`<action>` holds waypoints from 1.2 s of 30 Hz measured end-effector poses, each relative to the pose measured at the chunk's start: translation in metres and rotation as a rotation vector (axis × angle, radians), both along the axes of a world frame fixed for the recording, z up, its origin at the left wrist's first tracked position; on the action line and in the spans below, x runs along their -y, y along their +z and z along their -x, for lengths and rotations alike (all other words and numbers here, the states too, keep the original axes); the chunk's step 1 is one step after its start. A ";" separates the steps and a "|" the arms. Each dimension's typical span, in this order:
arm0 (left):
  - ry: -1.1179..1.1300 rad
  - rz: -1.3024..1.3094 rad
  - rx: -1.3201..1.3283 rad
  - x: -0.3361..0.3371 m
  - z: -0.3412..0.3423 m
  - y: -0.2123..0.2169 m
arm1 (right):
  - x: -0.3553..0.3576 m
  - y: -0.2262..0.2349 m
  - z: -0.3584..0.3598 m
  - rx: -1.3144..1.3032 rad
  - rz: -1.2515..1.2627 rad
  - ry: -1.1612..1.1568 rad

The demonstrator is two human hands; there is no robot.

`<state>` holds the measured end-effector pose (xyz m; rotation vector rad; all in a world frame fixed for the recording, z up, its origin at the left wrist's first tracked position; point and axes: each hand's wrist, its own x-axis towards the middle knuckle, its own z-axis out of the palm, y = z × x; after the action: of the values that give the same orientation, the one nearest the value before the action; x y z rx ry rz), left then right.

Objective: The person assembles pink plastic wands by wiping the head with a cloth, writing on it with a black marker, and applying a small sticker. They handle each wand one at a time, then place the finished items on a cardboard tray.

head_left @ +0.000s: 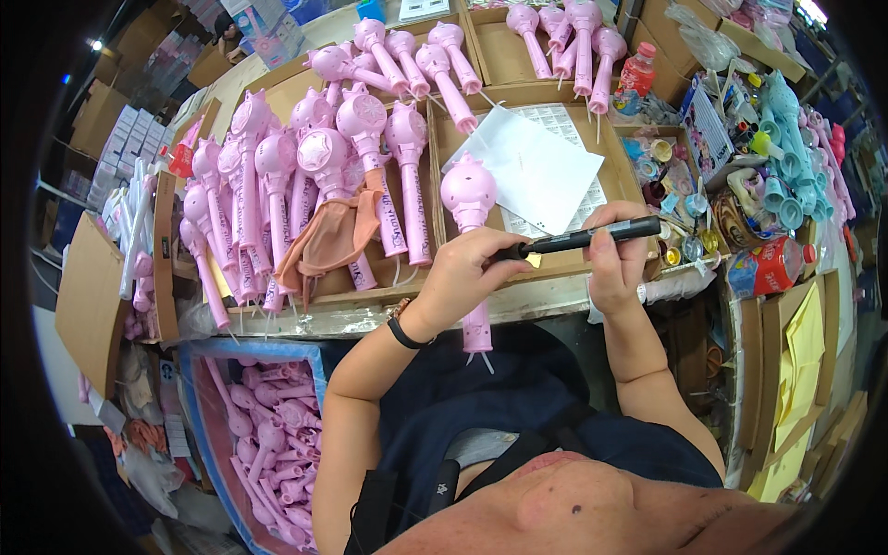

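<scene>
A pink toy wand [468,191] with a round, eared head lies in my left hand [455,268], which is closed around the middle of its handle. Two thin white wires hang from the wand's lower end. My right hand [614,264] grips a black marker pen [592,235] by its barrel, held crosswise to the right of the wand. The pen's left end sits at my left thumb and forefinger, which appear to pinch it. White paper [541,171] lies on the cardboard tray [606,199] behind my hands.
Several pink wands [275,153] lean in a tray at the left, an orange cloth [333,231] over some. More fill a blue-lined bin [322,351] below. Small paint pots [692,248], a red-labelled bottle [772,266] and teal parts [788,153] crowd the right.
</scene>
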<state>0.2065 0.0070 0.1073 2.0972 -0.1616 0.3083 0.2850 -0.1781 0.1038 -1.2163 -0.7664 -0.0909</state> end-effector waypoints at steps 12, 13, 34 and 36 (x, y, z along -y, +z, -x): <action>0.066 -0.362 0.400 0.015 0.040 0.013 | -0.043 -0.018 0.043 -0.138 -0.234 0.063; 0.053 -0.339 0.378 0.015 0.042 0.013 | -0.045 -0.019 0.045 -0.155 -0.251 0.073; 0.307 1.105 -0.304 0.014 0.089 -0.086 | 0.051 -0.054 -0.101 0.528 1.249 -0.446; 0.253 1.202 -0.358 0.018 0.090 -0.085 | 0.025 -0.059 -0.112 0.561 1.147 -0.002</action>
<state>0.1162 -0.0110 0.0219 0.9363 0.4202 0.1093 0.3967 -0.2030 0.0453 -2.3282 -1.3880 0.0218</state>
